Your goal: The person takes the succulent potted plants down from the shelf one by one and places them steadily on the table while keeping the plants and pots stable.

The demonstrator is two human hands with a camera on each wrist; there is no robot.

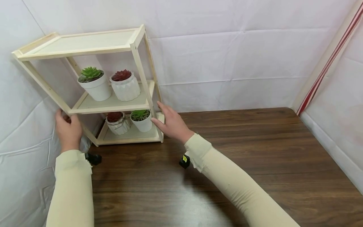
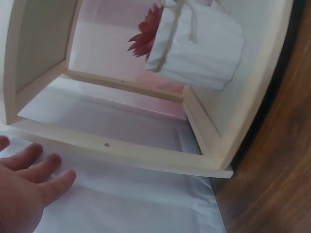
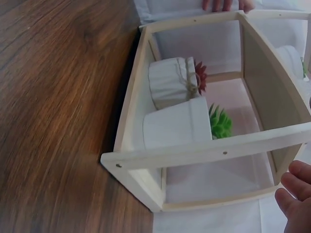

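Note:
A light wooden shelf (image 1: 113,110) with three levels stands at the back left of the table. My left hand (image 1: 69,129) is at its left side, beside the front post; the left wrist view shows the fingers (image 2: 58,187) spread next to the wooden rail. At the right side, my right hand (image 1: 174,123) has its fingers extended along the right post, thumb near the front. On the middle level sit a green succulent (image 1: 95,85) in a smooth white pot and a red succulent (image 1: 124,85) in a ribbed one. Below are another red succulent (image 1: 117,123) and a green one (image 1: 141,119).
The dark wood-grain table (image 1: 241,157) stretches to the right and front. White cloth walls (image 1: 227,56) stand behind and at both sides, close to the shelf's left side. A red-striped band (image 1: 317,82) runs down the right corner.

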